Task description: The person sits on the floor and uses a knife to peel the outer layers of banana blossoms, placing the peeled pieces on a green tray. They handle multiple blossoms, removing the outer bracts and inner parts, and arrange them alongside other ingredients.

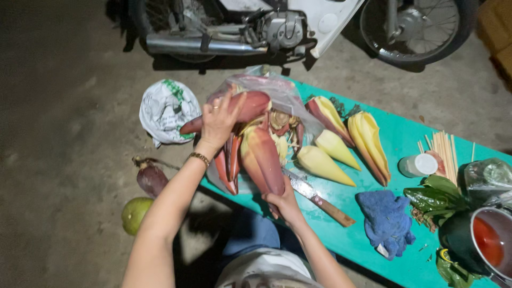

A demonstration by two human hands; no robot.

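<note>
left hand (220,121) presses red banana-flower bracts (256,154) over a teal table (397,140); right hand (284,202) grips them below

A bundle of long, curved reddish-purple banana-flower bracts (256,149), pale at the base, stands fanned out with tips pointing down and outward. One dark red bract (240,109) lies slanted across the top, under the left hand's (218,122) spread fingers. The broadest pink-red bract hangs lowest, its tip just above the right hand's (285,205) fingers, which grip it from below.
</note>
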